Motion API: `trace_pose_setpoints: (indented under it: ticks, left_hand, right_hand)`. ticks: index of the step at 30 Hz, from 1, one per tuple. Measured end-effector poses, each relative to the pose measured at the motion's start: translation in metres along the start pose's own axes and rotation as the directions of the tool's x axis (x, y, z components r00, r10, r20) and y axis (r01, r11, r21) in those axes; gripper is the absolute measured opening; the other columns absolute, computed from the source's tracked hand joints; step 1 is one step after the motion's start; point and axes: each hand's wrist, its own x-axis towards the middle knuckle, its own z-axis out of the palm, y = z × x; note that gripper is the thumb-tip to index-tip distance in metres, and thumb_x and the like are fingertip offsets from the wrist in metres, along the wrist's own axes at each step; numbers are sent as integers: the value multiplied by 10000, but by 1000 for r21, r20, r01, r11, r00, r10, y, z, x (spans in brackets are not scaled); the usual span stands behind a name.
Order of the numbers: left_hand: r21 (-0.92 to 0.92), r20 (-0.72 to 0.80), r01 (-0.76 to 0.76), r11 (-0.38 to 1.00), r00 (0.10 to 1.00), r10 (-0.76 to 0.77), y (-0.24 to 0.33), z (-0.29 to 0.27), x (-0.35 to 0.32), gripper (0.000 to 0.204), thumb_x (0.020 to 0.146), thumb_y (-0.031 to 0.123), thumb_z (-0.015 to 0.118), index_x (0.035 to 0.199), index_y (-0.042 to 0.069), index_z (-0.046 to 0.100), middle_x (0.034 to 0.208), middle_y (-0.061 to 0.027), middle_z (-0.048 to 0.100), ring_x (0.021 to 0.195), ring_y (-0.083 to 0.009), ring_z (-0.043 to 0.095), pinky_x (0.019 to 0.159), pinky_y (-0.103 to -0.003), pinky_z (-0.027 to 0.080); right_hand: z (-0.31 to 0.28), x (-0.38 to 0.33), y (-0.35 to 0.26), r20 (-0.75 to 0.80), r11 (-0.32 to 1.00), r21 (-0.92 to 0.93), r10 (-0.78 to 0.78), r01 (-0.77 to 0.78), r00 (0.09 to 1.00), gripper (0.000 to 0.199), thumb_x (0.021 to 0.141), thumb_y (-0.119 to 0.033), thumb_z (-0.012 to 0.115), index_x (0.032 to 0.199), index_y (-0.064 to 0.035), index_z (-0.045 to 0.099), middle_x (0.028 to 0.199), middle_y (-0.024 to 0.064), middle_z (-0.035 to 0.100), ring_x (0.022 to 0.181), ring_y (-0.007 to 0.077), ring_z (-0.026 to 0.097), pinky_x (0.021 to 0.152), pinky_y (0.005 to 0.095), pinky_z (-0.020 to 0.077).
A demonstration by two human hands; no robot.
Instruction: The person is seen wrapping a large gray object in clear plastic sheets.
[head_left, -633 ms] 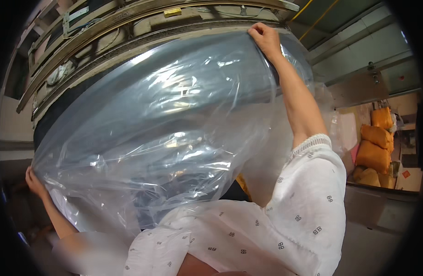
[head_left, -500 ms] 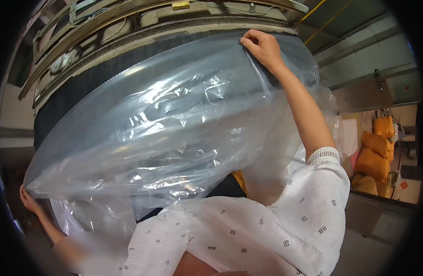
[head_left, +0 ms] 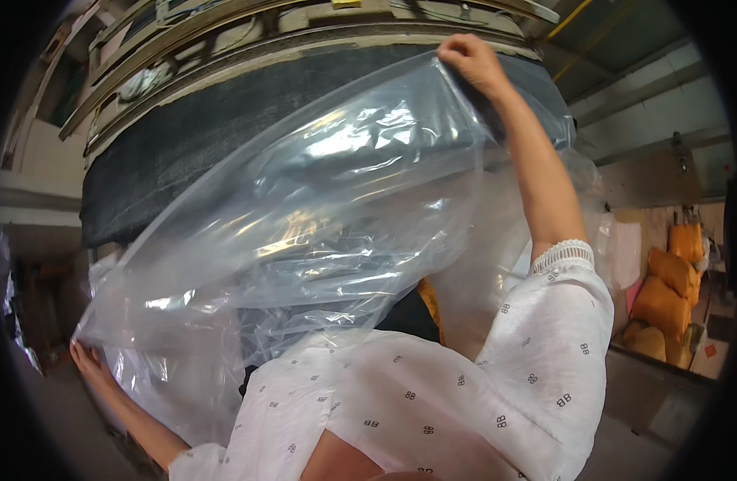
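Left hand: your left hand (head_left: 92,361) sits low at the left edge, fingers spread and pressed flat on the lower corner of the clear plastic sheet (head_left: 320,208); it pins the film rather than pinching it
Sheet: the clear plastic sheet is stretched between your two hands; its long axis climbs from lower left to upper right; it drapes loose and wrinkled over the dark padded slab (head_left: 224,120)
Slab: the dark padded slab stands in front of you, its top edge above and behind the film; a wooden frame (head_left: 184,32) runs along above it
Right hand: your right hand (head_left: 468,64) is raised high, fingers closed in a pinch on the sheet's upper corner; it is the hand nearer the slab's top edge
Background: orange sacks (head_left: 665,297) lie well apart at the right
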Motion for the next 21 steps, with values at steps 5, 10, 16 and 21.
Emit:
trace_pose_setpoints:
  ticks: [5,10,16,21]
  left_hand:
    - [-402,-67,-185,897,983,172,76,112,35,384,881,207,552,1232,59,500,1218,-71,509,1116,-208,472,950,-349,376]
    - [-165,220,-177,970,952,211,116,287,49,355,842,297,600,1104,59,618,1066,-37,613,940,-131,546,836,-261,414]
    - [61,295,-364,929,896,332,49,379,89,362,849,345,594,1053,54,662,1007,2,653,952,-94,550,867,-219,389]
    - [50,359,-349,936,881,309,70,417,86,339,850,332,592,1052,70,668,1014,-10,655,957,-93,555,880,-200,371]
  right_hand:
    - [-81,27,-19,-377,954,272,-13,124,926,197,854,-246,613,944,-72,634,923,13,623,884,125,560,809,251,433]
    - [-117,6,119,-489,991,132,71,-7,869,145,852,-164,602,937,-48,591,841,7,595,779,85,546,724,227,444]
    - [-74,5,125,-545,981,165,176,-100,820,174,834,-186,628,916,-33,613,818,-13,591,743,70,520,700,211,426]
    - [-77,15,116,-525,982,51,179,-180,832,177,828,-199,636,890,-34,628,796,-10,600,737,68,519,695,209,423]
